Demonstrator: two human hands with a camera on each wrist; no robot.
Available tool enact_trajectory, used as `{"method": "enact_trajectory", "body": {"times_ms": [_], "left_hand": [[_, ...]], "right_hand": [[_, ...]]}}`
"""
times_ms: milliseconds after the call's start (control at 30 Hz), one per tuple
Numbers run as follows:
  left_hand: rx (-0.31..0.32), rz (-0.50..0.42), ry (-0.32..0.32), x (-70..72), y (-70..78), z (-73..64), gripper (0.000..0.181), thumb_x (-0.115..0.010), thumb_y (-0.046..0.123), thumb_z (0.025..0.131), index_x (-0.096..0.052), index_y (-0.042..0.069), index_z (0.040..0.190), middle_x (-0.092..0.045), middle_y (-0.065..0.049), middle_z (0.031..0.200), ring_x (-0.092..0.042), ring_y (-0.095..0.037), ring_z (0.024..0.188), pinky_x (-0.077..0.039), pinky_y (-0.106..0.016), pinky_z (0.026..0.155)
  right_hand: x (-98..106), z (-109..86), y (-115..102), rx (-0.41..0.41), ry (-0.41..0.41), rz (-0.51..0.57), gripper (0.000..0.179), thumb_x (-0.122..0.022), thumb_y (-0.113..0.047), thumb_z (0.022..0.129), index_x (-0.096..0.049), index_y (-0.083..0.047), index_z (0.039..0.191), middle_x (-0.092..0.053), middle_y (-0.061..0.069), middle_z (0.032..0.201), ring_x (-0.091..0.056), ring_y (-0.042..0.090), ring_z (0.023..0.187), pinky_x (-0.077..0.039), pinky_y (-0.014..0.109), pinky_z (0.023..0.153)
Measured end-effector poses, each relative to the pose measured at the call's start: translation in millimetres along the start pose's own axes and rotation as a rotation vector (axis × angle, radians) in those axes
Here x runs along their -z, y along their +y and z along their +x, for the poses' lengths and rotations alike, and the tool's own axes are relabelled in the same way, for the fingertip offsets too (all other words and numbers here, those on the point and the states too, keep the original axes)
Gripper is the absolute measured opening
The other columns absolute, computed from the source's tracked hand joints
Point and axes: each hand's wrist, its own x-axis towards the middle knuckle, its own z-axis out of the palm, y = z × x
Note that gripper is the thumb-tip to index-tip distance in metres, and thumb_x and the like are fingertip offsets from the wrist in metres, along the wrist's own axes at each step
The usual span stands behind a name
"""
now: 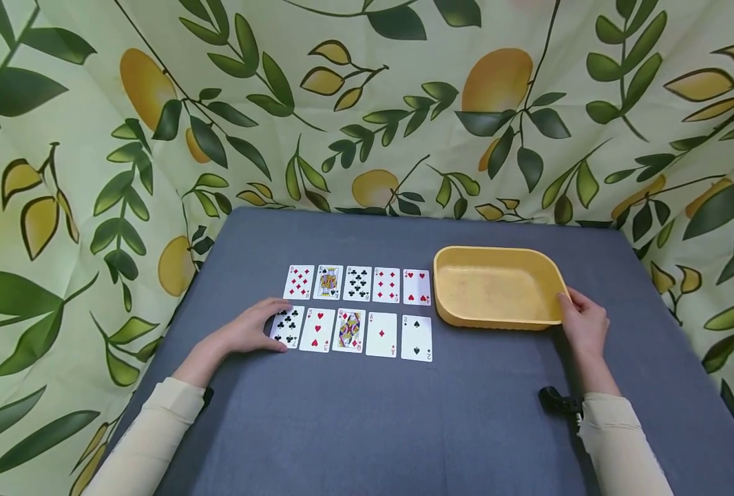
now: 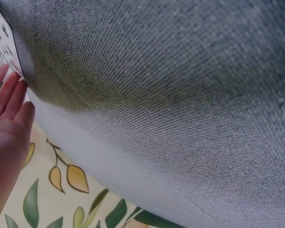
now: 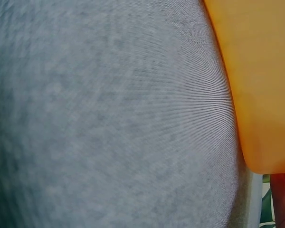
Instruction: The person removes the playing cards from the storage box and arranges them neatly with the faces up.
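In the head view, playing cards lie face up in two rows on the table. My left hand [image 1: 257, 326] is at the left end of the nearer row, fingers and thumb spread around the edge of a clubs card [image 1: 289, 326]. The left wrist view shows the fingers [image 2: 9, 102] fairly straight, touching the edge of a card [image 2: 3, 40]. On the right, my right hand [image 1: 584, 322] holds the right end of a yellow plastic tray [image 1: 497, 321], its thumb on the rim. Only the tray's side [image 3: 261, 95] and a bit of that hand show in the right wrist view.
Beside the clubs card lie a hearts card [image 1: 317, 330], a queen [image 1: 348, 331], an ace of diamonds [image 1: 381, 335] and a spades card [image 1: 416, 338]. The farther row includes a king [image 1: 328, 282]. Dark blue-grey cloth covers the table [image 1: 367, 420]; a leaf-patterned curtain [image 1: 367, 103] hangs behind.
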Motion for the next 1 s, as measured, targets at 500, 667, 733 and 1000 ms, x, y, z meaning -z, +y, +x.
{"method": "enact_trajectory", "body": {"times_ms": [500, 667, 733, 1000], "left_hand": [[0.058, 0.003, 0.05, -5.6, 3.8, 1.3, 0.06, -0.073, 0.037, 0.087, -0.057, -0.001, 0.13, -0.052, -0.021, 0.136, -0.045, -0.04, 0.128, -0.036, -0.056, 0.105], [0.062, -0.035, 0.091, -10.0, 3.3, 0.9, 0.055, -0.068, 0.033, 0.092, -0.056, 0.0, 0.133, -0.049, -0.022, 0.141, -0.042, -0.041, 0.132, -0.034, -0.056, 0.107], [0.064, -0.044, 0.102, -11.2, 4.0, 0.9, 0.055, -0.067, 0.032, 0.093, -0.054, -0.001, 0.135, -0.045, -0.022, 0.144, -0.039, -0.041, 0.134, -0.032, -0.056, 0.108], [0.068, -0.037, 0.227, -7.9, 19.7, 18.0, 0.059, -0.068, 0.03, 0.092, -0.05, -0.002, 0.138, -0.036, -0.021, 0.151, -0.031, -0.04, 0.139, -0.027, -0.057, 0.111]], "right_hand": [[7.1, 8.9, 4.6, 0.023, -0.121, 0.038, 0.062, -0.053, -0.05, 0.096, -0.051, -0.009, 0.142, -0.068, -0.001, 0.114, -0.057, -0.003, 0.086, -0.045, 0.007, 0.069], [10.8, 10.2, 7.8, -0.017, -0.15, 0.03, 0.07, -0.043, -0.058, 0.096, -0.044, -0.009, 0.146, -0.043, 0.017, 0.147, -0.043, 0.028, 0.132, -0.039, 0.035, 0.107], [13.2, 9.9, 8.7, -0.029, -0.143, 0.042, 0.071, -0.042, -0.059, 0.096, -0.043, -0.009, 0.147, -0.04, 0.017, 0.149, -0.037, 0.031, 0.137, -0.032, 0.044, 0.112], [23.8, -2.0, -15.4, 0.059, -0.077, 0.005, 0.065, -0.04, -0.055, 0.099, -0.034, -0.019, 0.153, -0.04, 0.009, 0.151, -0.042, 0.027, 0.135, -0.043, 0.033, 0.103]]}}
